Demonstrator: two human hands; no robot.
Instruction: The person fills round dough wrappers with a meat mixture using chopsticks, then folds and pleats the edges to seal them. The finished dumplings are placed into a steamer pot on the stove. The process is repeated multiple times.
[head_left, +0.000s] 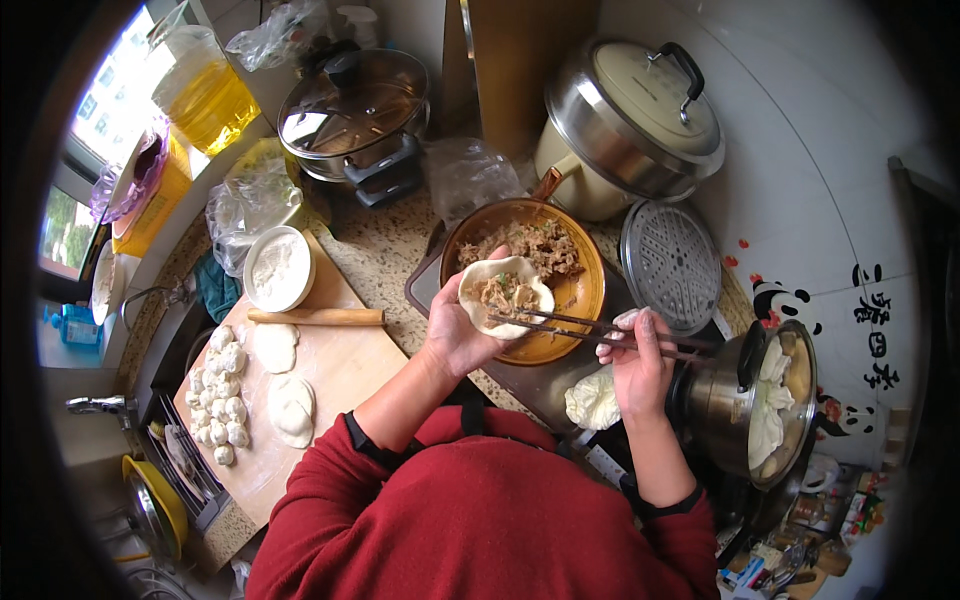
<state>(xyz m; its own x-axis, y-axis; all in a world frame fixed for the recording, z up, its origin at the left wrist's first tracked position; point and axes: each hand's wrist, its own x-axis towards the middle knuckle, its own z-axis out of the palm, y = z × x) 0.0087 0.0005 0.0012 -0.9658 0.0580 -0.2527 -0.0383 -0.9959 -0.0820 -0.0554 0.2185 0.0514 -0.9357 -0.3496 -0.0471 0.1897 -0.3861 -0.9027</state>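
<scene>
On the palm of my left hand (452, 339) lies a round dough wrapper (480, 274) topped with a heap of minced filling (506, 294) flecked with green. My right hand (643, 358) grips a pair of dark chopsticks (581, 322); their tips touch the filling on the wrapper. Beneath the left hand sits a brown pan (589, 330) holding more minced filling (551, 247). The dough hides part of the pan. Below the chopsticks, near my right wrist, rests a pale cabbage leaf (592, 401). Flour whitens the right fingertips.
A wooden board (352, 360) at left bears dough pieces (217, 420), flat wrappers (291, 409), a rolling pin (319, 317) and a flour bowl (280, 266). A steel pot (709, 412) with leaves stands at right. Behind are a perforated steamer plate (670, 266), a lidded pot (607, 120) and a glass-lidded pan (356, 112).
</scene>
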